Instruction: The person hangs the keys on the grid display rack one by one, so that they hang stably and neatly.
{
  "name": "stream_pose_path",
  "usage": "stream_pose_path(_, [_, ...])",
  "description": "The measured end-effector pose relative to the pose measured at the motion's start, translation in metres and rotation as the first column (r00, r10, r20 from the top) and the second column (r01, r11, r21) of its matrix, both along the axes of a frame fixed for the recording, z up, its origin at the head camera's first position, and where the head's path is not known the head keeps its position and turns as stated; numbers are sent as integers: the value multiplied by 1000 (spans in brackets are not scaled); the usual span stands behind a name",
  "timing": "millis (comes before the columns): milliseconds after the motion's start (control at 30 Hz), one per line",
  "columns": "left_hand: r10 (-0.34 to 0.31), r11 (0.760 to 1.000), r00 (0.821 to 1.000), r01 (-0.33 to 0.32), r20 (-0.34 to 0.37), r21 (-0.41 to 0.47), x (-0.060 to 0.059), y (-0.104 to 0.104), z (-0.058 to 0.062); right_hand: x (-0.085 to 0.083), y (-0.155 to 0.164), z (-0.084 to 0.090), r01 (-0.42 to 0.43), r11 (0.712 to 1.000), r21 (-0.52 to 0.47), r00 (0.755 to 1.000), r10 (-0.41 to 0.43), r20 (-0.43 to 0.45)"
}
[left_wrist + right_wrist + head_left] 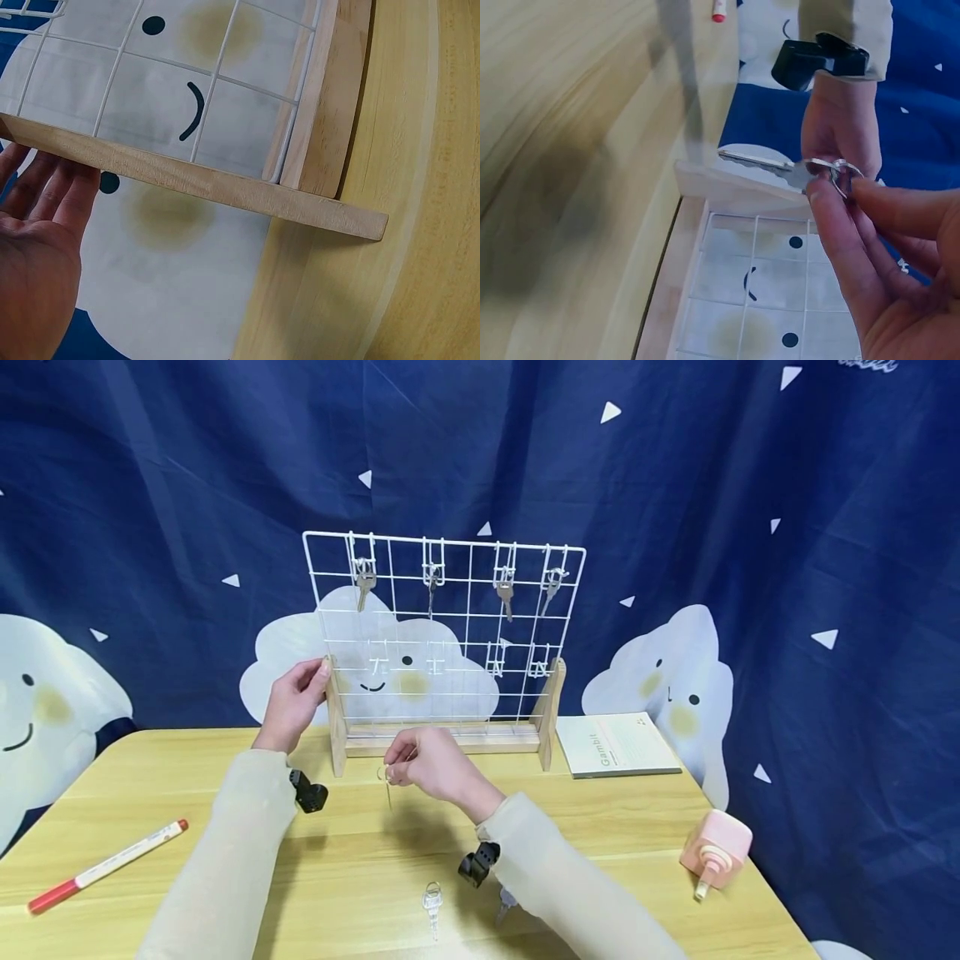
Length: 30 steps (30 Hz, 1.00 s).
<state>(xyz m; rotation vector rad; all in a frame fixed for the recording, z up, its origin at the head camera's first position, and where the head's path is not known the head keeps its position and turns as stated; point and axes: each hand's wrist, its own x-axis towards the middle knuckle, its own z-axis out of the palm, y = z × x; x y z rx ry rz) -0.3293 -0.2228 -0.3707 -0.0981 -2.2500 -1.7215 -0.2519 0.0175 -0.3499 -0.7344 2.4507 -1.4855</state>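
My right hand (438, 768) pinches the ring (846, 174) of a metal key (761, 165) between thumb and fingers, above the table in front of the rack. The key's blade points away from the fingertips. At the left side of the white wire grid rack (468, 614), my left hand (296, 702) touches the wooden post (225, 191); its fingers look fairly straight, with fingertips hidden behind the wood. Several keys, such as a brass-coloured key (365, 585), hang from the upper hooks. White lower hooks (495, 660) hold no keys.
A ringed key (432, 906) lies near the table's front, and another key (506, 902) is partly hidden by the right sleeve. A red-capped marker (108, 866) lies left. Right of the rack are a notebook (618, 745) and a pink bottle (717, 847). A blue curtain (675, 468) hangs behind.
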Motion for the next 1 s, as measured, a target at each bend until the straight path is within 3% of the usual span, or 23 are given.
stream_pose_path(433, [8, 1000, 1000, -8, 5, 9, 0, 0, -1, -13, -16, 16, 142, 968, -209, 987, -155, -46])
stream_pose_path(733, [12, 1000, 1000, -12, 1, 13, 1, 0, 0, -26, -23, 31, 200, 947, -251, 964, -236, -124])
stream_pose_path(1000, [18, 1000, 1000, -18, 8, 8, 2, 1, 0, -39, -31, 42, 251, 917, -311, 947, -299, -118])
